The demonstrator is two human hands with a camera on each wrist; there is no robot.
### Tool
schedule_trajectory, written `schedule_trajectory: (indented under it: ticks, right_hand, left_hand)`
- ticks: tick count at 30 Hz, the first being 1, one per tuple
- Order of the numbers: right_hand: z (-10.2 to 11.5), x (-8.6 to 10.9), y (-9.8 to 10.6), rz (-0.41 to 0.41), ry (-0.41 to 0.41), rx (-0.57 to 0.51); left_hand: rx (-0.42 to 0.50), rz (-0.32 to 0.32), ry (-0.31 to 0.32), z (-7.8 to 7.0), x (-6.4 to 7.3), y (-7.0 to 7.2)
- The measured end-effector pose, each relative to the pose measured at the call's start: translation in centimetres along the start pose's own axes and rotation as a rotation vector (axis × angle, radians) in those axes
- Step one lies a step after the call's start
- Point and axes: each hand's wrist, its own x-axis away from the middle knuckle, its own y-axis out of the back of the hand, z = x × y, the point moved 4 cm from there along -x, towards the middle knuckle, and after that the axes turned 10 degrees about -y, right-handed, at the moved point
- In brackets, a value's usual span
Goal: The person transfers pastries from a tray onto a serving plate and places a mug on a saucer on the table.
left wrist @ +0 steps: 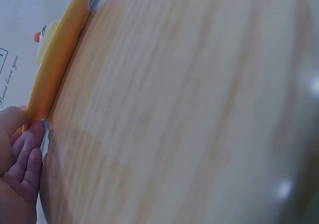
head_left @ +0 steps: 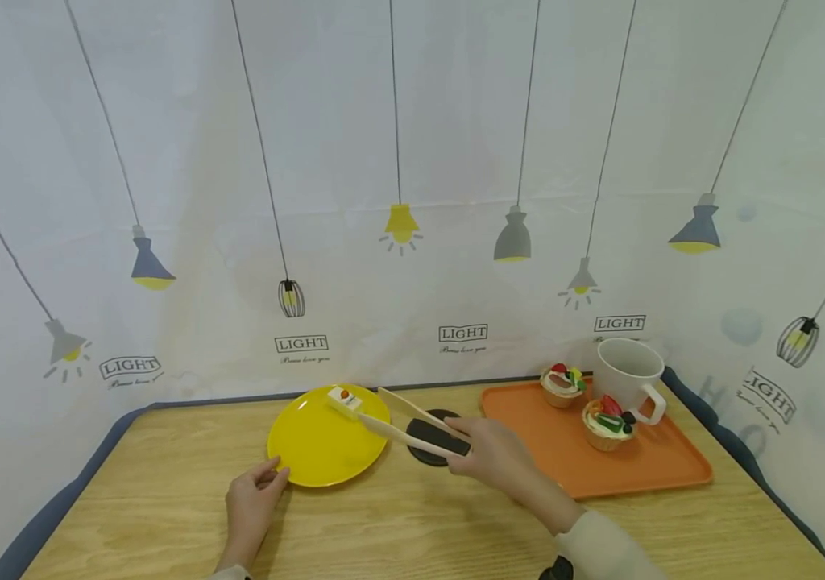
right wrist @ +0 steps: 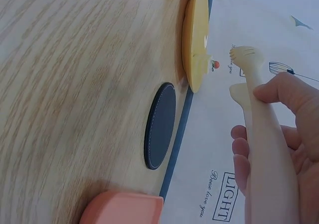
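My left hand (head_left: 253,501) pinches the near-left rim of a round yellow plate (head_left: 321,459); the left wrist view has the thumb above the rim and fingers (left wrist: 34,134) under it. A small white cake piece (head_left: 344,402) with an orange-red topping sits toward the plate's far side. My right hand (head_left: 491,453) grips cream-coloured tongs (right wrist: 266,149), its thumb on one arm and fingers curled round the other. The tongs' tips are apart with nothing between them, and in the head view they overlap the plate's right edge near the cake.
A round black coaster (right wrist: 162,127) lies under the tongs, right of the plate. An orange tray (head_left: 644,475) at the right holds a white mug (head_left: 623,370) and two fruit-topped tarts (head_left: 561,385). A lamp-printed white curtain (head_left: 354,282) hangs behind the wooden table (head_left: 166,467).
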Motion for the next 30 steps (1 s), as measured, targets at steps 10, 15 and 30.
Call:
schedule_trajectory:
  ticks: [10, 15, 30]
  right_hand:
    - [-0.9, 1.1, 1.2, -0.015, 0.004, -0.008]
    - [-1.3, 1.6, 1.7, -0.026, -0.025, 0.001]
    - [-2.9, 3.2, 3.1, -0.056, -0.108, 0.029]
  left_hand:
    - [0.001, 0.010, 0.004, -0.1, 0.1, 0.1]
    - [0.000, 0.012, 0.006, -0.2, 0.1, 0.2]
    - [-0.011, -0.016, -0.030, -0.2, 0.2, 0.0]
